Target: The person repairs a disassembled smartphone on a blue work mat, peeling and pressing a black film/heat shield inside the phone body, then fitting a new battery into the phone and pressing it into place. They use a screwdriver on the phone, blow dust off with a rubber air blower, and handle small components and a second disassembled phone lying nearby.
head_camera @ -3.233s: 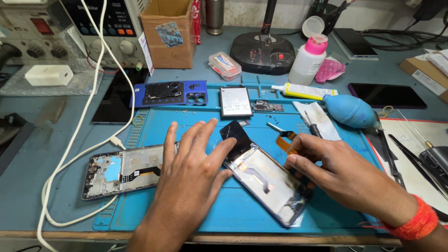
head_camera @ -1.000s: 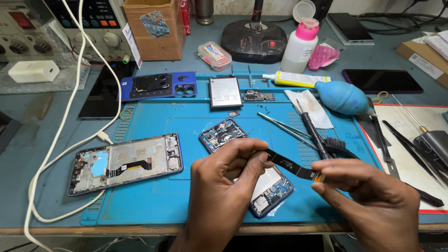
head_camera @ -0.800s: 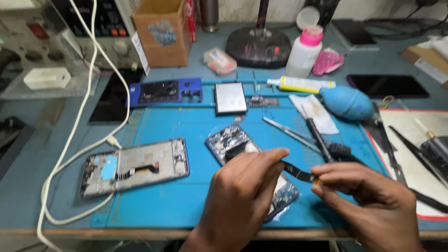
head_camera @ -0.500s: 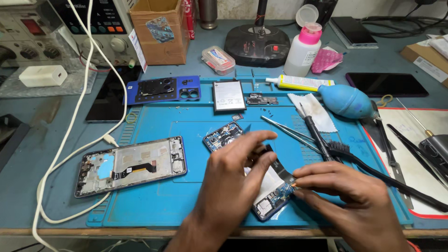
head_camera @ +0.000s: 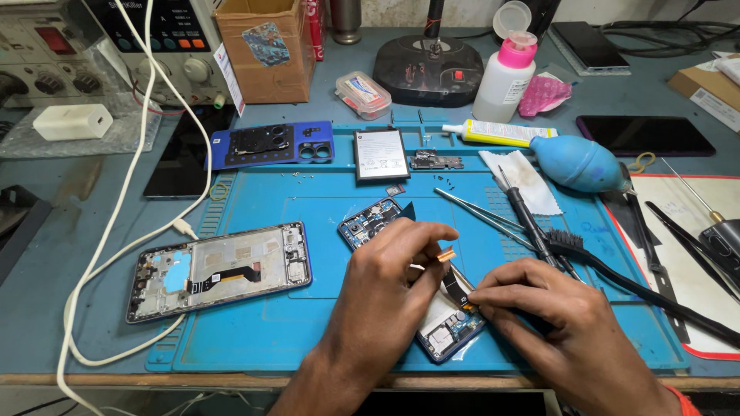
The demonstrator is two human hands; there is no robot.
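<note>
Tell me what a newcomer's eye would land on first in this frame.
Both hands meet at the mat's front edge: the left hand pinches a flex cable above an opened phone, while the right hand presses on its lower end. Left of them lies a second opened phone frame; a blue air blower sits behind, to the right.

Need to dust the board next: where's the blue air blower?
Head view, right rear of the blue mat: the blue blower lies beside the glue tube and white cloth.

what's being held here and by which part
The left hand pinches a thin flex cable near its orange-tipped end; the right hand presses its other end onto the opened phone.
</note>
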